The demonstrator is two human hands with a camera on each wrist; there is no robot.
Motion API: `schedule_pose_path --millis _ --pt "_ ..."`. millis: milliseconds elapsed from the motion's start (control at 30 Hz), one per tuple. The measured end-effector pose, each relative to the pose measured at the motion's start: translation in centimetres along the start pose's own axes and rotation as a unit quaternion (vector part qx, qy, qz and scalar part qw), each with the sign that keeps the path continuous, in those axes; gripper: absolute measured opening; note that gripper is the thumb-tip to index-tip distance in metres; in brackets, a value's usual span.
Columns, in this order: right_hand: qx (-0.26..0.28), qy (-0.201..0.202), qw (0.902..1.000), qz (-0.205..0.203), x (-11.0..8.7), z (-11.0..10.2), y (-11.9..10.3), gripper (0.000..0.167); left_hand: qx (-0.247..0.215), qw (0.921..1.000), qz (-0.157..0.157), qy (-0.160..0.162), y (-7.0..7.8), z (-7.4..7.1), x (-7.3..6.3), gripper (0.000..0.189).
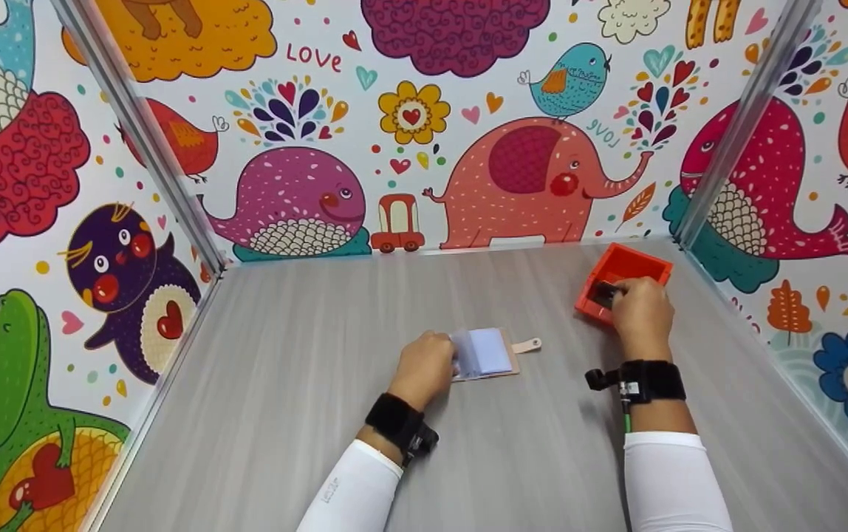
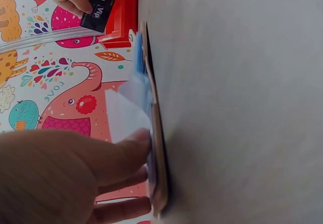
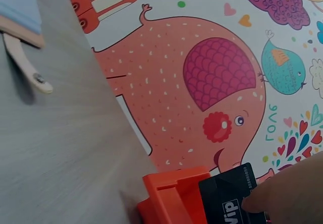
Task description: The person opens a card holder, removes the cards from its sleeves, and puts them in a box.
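An open card holder with clear, bluish plastic sleeves and a tan cover lies on the table. My left hand pinches its left edge, with the thumb over a lifted clear sleeve in the left wrist view. From the holder's right side sticks out a tan snap strap. Farther right, my right hand holds a black card marked "Vip" between thumb and fingers. That card overlaps the opening of a red-orange bin in the head view.
Grey wood-grain table spreads around both hands. Printed cartoon panels wall off the back and sides, joined by metal corner posts. The bin stands near the back right corner.
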State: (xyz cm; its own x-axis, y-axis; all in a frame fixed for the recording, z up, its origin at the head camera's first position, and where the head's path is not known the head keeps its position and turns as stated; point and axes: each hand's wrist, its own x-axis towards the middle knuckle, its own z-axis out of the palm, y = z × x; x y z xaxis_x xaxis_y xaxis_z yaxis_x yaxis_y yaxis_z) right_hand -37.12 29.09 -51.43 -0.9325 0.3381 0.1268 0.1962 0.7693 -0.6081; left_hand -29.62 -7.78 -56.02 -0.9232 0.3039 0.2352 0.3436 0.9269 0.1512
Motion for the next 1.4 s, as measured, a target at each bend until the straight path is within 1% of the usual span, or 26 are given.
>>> schedule_pose_path --millis 100,200,267,367,433,633,733,867,1000,1067,1133,1200,1267,1300,1333,1400 --pt "-0.024 0.003 0.9995 -0.018 0.0 0.6 0.5 0.035 -0.004 1.0 -0.003 -0.005 0.0 0.0 0.1 0.014" --pt "-0.049 0.026 0.9972 -0.051 0.0 1.4 1.0 0.035 -0.005 1.0 -0.004 -0.005 0.0 0.0 0.1 0.015" --pt "-0.052 0.043 0.9952 -0.07 -0.1 1.7 1.3 0.035 0.0 1.0 0.001 -0.002 0.0 0.0 0.0 0.014" --pt "-0.059 0.054 0.9932 -0.084 -0.2 2.0 1.5 0.035 0.006 0.9999 0.01 0.005 0.0 0.0 0.0 0.012" --pt "-0.064 0.051 0.9928 -0.087 -0.3 2.1 1.5 0.036 0.009 0.9998 0.014 0.007 0.0 0.0 -0.1 0.011" --pt "-0.1 0.011 0.9912 -0.085 -0.3 2.1 1.3 0.032 0.011 0.9998 0.016 0.008 0.0 0.1 -0.1 0.012" --pt "-0.106 -0.005 0.9912 -0.079 -0.3 2.1 1.1 0.029 0.012 0.9998 0.017 0.009 0.0 0.1 0.0 0.012" --pt "-0.106 -0.048 0.9921 -0.045 -0.2 2.0 0.8 0.027 0.011 0.9998 0.013 0.005 0.1 0.1 0.0 0.012" --pt "-0.112 -0.096 0.989 -0.013 -0.2 2.0 0.4 0.025 0.009 0.9999 0.01 0.004 0.1 0.1 0.1 0.011" --pt "-0.11 -0.095 0.9892 -0.011 -0.2 1.9 0.2 0.025 0.008 0.9999 0.01 0.004 0.1 0.1 0.1 0.011" --pt "-0.102 -0.074 0.9917 -0.025 -0.3 1.8 0.0 0.025 0.008 0.9999 0.01 0.004 0.1 0.1 0.0 0.011" --pt "-0.086 -0.042 0.9939 -0.055 -0.5 1.7 -0.4 0.025 0.008 0.9999 0.01 0.004 0.1 0.0 0.0 0.01" --pt "-0.067 -0.009 0.9937 -0.089 -0.8 1.8 -0.9 0.026 0.007 0.9999 0.01 0.004 0.1 0.0 -0.1 0.01" --pt "-0.056 0.0 0.9928 -0.106 -1.0 1.8 -1.3 0.026 0.007 0.9999 0.011 0.005 0.1 0.0 -0.1 0.01" --pt "-0.046 0.001 0.9919 -0.119 -1.1 1.9 -1.7 0.026 0.008 0.9999 0.011 0.006 0.1 0.0 -0.1 0.009" --pt "-0.026 -0.012 0.9902 -0.137 -1.6 2.3 -2.6 0.027 0.008 0.9999 0.01 0.006 0.1 0.1 -0.1 0.009"
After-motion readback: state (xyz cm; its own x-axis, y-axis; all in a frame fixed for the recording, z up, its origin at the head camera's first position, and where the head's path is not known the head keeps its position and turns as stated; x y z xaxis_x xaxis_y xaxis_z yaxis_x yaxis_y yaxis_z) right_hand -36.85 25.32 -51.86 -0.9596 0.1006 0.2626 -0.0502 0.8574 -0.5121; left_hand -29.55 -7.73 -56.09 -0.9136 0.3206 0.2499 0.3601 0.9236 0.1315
